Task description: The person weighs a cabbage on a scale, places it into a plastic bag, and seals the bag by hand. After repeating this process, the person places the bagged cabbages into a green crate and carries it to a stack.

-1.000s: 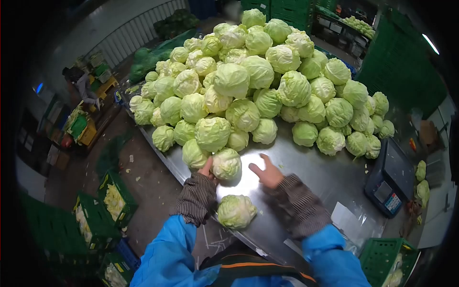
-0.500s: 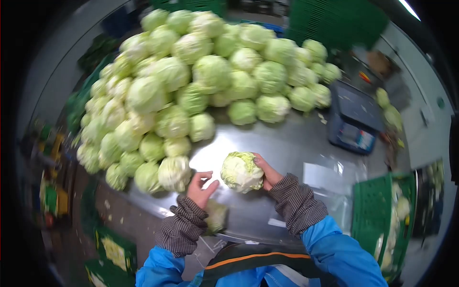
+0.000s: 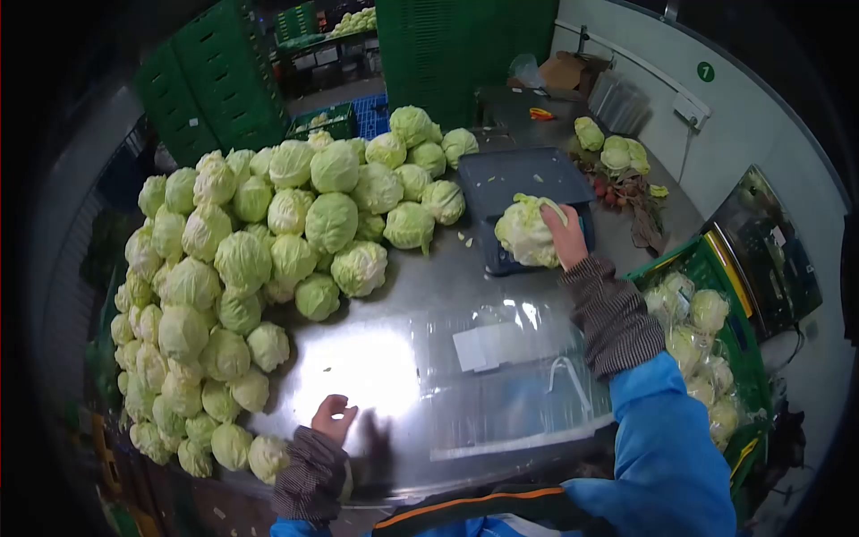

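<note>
Right fingers clamped on cabbage at its right side; left fingers slightly parted.

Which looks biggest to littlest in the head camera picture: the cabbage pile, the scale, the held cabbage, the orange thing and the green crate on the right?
1. cabbage pile
2. green crate, partly cut off by its surroundings
3. scale
4. held cabbage
5. orange thing, though it's farther away

Pale green cabbage, leafy, whole, gripped in the right hand, over the dark scale, contact unclear.
</note>
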Demonstrator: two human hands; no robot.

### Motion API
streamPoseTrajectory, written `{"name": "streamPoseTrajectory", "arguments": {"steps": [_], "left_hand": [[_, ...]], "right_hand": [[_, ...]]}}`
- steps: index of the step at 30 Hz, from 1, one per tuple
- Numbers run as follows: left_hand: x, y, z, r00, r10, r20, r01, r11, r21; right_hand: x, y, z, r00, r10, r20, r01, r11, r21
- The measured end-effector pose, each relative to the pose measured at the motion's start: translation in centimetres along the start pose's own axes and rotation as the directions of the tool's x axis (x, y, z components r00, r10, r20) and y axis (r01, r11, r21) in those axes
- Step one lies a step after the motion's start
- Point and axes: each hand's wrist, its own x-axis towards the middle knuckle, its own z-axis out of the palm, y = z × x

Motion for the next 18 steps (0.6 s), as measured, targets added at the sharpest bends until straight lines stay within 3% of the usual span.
{"name": "streamPoseTrajectory", "arguments": {"steps": [4, 7, 8, 11, 14, 18], "left_hand": [[0.6, 5.7, 5.7, 0.962, 0.091, 0.259, -0.052, 0.986, -0.157], [1.3, 7.5, 8.5, 0.872, 0.169, 0.46, -0.068, 0.971, -0.228], [1.6, 7.2, 9.5, 0.864, 0.156, 0.478, -0.054, 0.974, -0.221], [2.7, 5.9, 11.2, 0.864, 0.098, 0.493, -0.017, 0.986, -0.166], [2.7, 5.3, 11.9, 0.874, 0.058, 0.483, 0.041, 0.981, -0.191], [3.1, 6.7, 12.1, 0.879, 0.064, 0.473, 0.087, 0.953, -0.291]], "right_hand": [[9.1, 0.7, 1.5, 0.996, 0.055, -0.076, -0.073, 0.964, -0.257], [13.7, 1.5, 3.9, 0.977, 0.115, -0.182, -0.196, 0.826, -0.529], [14.4, 1.8, 4.6, 0.961, 0.176, -0.211, -0.27, 0.754, -0.599], [15.7, 2.8, 4.8, 0.962, 0.242, -0.13, -0.256, 0.617, -0.744], [16.9, 2.1, 2.7, 0.942, 0.337, -0.002, -0.209, 0.579, -0.788], [17.5, 0.3, -0.2, 0.953, 0.295, -0.074, -0.25, 0.62, -0.744]]}}
